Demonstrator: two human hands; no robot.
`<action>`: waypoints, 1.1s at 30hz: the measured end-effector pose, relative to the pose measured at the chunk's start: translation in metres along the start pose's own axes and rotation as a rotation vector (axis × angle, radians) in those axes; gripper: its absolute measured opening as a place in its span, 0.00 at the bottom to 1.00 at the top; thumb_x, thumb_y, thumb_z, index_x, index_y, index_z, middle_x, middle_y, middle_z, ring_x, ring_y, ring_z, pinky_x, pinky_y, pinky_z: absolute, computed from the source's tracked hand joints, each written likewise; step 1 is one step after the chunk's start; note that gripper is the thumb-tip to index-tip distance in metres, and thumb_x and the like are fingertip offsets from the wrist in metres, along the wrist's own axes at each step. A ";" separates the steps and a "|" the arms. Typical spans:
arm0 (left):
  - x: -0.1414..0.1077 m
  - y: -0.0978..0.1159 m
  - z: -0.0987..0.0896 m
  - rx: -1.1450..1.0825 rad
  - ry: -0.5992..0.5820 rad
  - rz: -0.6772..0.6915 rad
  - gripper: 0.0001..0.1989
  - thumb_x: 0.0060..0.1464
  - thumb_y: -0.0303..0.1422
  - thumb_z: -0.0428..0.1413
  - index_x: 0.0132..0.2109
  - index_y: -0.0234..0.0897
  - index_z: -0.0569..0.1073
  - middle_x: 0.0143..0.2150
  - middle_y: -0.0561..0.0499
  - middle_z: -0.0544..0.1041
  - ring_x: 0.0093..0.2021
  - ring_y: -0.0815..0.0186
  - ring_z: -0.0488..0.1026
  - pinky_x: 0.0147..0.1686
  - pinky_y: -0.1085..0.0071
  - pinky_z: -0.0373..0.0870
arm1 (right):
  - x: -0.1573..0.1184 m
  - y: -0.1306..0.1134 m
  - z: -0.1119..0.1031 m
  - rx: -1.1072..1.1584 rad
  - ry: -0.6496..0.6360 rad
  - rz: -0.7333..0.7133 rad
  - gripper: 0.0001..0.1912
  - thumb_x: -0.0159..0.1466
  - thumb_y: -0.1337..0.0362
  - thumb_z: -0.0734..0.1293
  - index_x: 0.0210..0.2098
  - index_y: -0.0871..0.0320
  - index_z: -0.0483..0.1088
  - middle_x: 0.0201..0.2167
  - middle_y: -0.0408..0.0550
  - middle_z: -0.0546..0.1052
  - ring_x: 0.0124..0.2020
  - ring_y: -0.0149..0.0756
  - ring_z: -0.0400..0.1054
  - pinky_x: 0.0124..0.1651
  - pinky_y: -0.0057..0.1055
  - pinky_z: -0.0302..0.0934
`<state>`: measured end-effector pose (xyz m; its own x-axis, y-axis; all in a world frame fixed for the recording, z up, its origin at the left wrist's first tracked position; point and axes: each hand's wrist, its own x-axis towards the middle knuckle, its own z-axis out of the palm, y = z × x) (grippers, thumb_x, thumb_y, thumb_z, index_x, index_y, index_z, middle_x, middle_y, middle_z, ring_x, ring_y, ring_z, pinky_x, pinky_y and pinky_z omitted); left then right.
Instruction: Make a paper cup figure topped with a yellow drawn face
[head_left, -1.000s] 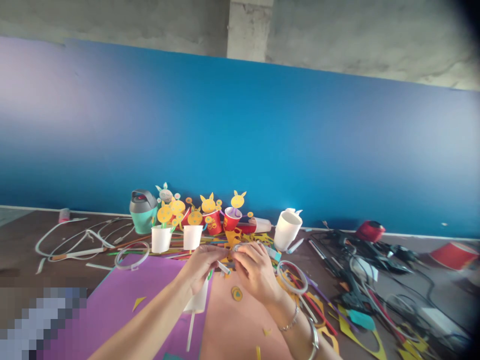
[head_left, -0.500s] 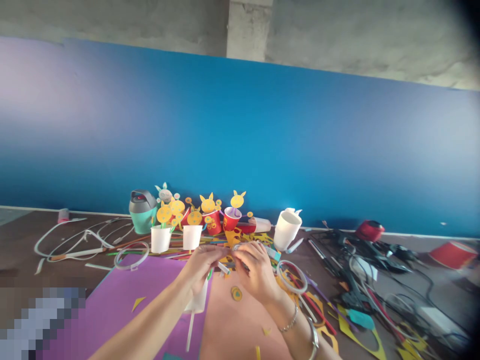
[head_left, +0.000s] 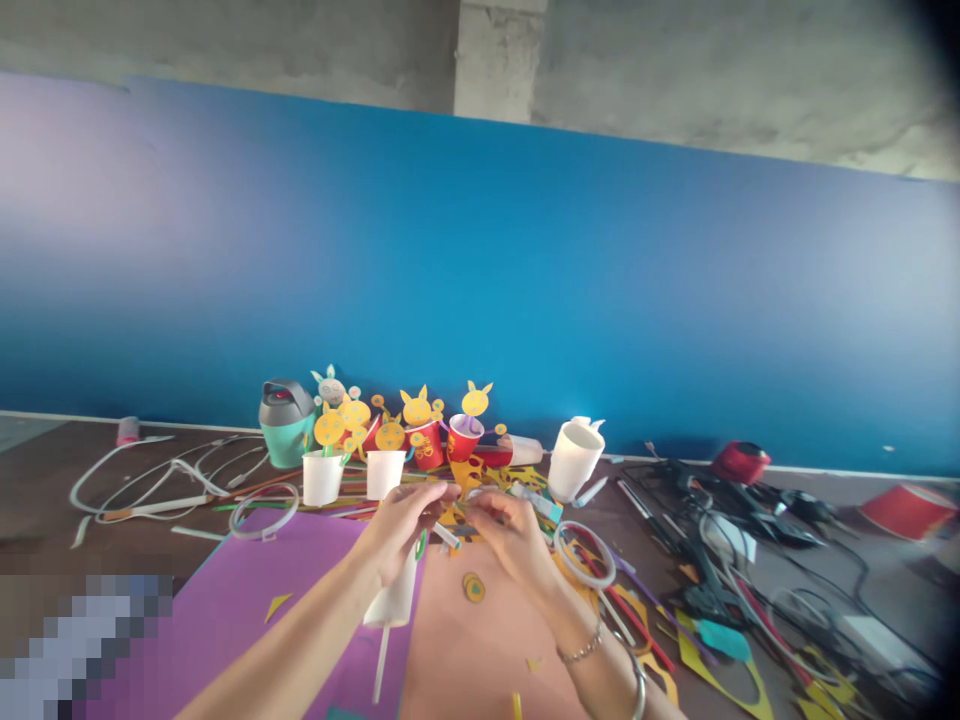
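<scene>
My left hand (head_left: pixel 405 525) and my right hand (head_left: pixel 510 535) hover over the middle of the work area, fingertips facing each other with a small gap. The fingers of each are pinched; anything between them is too small to make out. A white pen-like stick with a blue end (head_left: pixel 448 536) shows just below my left fingers; whether it is held or lying is unclear. Under my left wrist is a white paper cup (head_left: pixel 391 603), partly hidden, with a white stick (head_left: pixel 381 662) at its lower end. Small round yellow paper discs (head_left: pixel 473 587) lie between my forearms.
Purple paper (head_left: pixel 300 580) and orange paper (head_left: pixel 465 660) cover the table front. Behind stand white cups (head_left: pixel 322 480) and red cups (head_left: pixel 427 447) with yellow animal-head cutouts, a teal container (head_left: pixel 287 440) and a tall white cup (head_left: pixel 575 460). Tape rolls (head_left: pixel 583 553), yellow scraps and black cables (head_left: pixel 787 520) lie right.
My fingertips, which met half a second ago, are now slightly apart. My right hand has tilted and its fingers have straightened a little. The things on the table look unchanged.
</scene>
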<state>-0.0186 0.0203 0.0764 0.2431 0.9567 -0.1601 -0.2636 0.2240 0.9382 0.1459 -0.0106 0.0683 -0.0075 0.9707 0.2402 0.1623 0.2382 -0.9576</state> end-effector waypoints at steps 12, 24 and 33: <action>-0.001 0.002 0.002 0.248 -0.092 0.098 0.16 0.41 0.41 0.66 0.34 0.34 0.79 0.31 0.49 0.78 0.33 0.63 0.74 0.34 0.69 0.70 | 0.001 -0.008 -0.005 0.306 -0.056 0.232 0.07 0.53 0.62 0.69 0.23 0.59 0.74 0.20 0.42 0.71 0.25 0.31 0.63 0.31 0.28 0.56; -0.006 0.006 0.007 0.102 -0.109 0.015 0.14 0.44 0.40 0.65 0.33 0.34 0.75 0.26 0.56 0.72 0.26 0.69 0.71 0.29 0.73 0.68 | -0.001 -0.010 0.000 0.207 -0.036 0.266 0.04 0.51 0.65 0.68 0.22 0.58 0.73 0.18 0.40 0.68 0.20 0.27 0.56 0.23 0.25 0.49; -0.002 0.004 0.002 0.198 -0.111 0.046 0.13 0.41 0.37 0.66 0.31 0.33 0.75 0.26 0.55 0.74 0.28 0.70 0.70 0.30 0.73 0.64 | 0.000 -0.005 -0.002 0.156 -0.094 0.190 0.06 0.55 0.64 0.67 0.26 0.61 0.75 0.21 0.42 0.71 0.25 0.29 0.62 0.27 0.26 0.54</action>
<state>-0.0186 0.0189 0.0806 0.3391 0.9363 -0.0917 -0.0911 0.1296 0.9874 0.1471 -0.0122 0.0732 -0.0841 0.9955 0.0444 0.0152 0.0458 -0.9988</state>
